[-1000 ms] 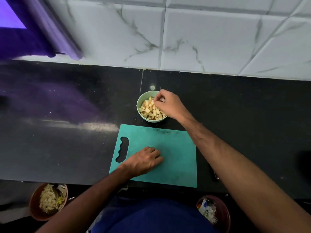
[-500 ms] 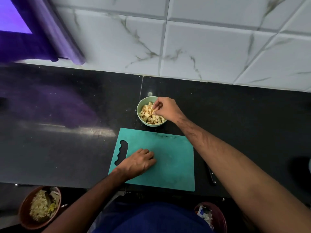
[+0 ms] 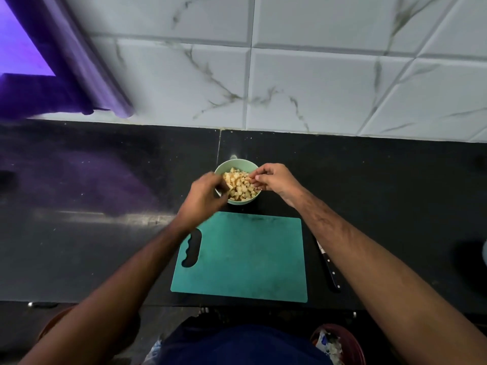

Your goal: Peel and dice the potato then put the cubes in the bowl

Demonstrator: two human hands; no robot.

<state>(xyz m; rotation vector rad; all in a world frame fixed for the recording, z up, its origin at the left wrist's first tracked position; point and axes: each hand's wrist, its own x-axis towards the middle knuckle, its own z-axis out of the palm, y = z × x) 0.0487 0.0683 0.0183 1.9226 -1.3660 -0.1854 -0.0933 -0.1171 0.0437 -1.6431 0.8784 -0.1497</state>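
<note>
a pale green bowl (image 3: 235, 164) sits on the black counter (image 3: 382, 180) just beyond the 12 o'clock edge of the teal cutting board (image 3: 245, 256), heaped with pale yellow potato cubes (image 3: 238, 186). both hands are over it. the left hand (image 3: 204, 197) comes in from 8 o'clock and covers the bowl's 9 o'clock rim; its fingers are curled in over the rim, but the hand is blurred and i cannot tell whether they hold anything. the right hand (image 3: 274, 178) reaches in from 3 o'clock, fingertips bunched narrow just above the cubes at the bowl's right rim; whether a cube is pinched between them is too small to make out.

the cutting board lies flat, its handle cut-out at 9 o'clock, partly crossed by the left forearm. a dark-handled knife (image 3: 327, 264) lies on the counter just beside the board's 3 o'clock edge, blade pointing toward 12 o'clock, partly tucked beneath the right forearm. at 12 o'clock, white marble-veined wall tiles (image 3: 303, 83) rise behind the counter, and a purple-lit window frame (image 3: 66, 69) stands at 10 o'clock. below the counter edge, a reddish bowl (image 3: 350, 346) with scraps shows at 5 o'clock, and another reddish rim (image 3: 54, 321) peeks out at 7 o'clock behind the left arm. the person's dark blue clothing (image 3: 237, 346) fills 6 o'clock.
</note>
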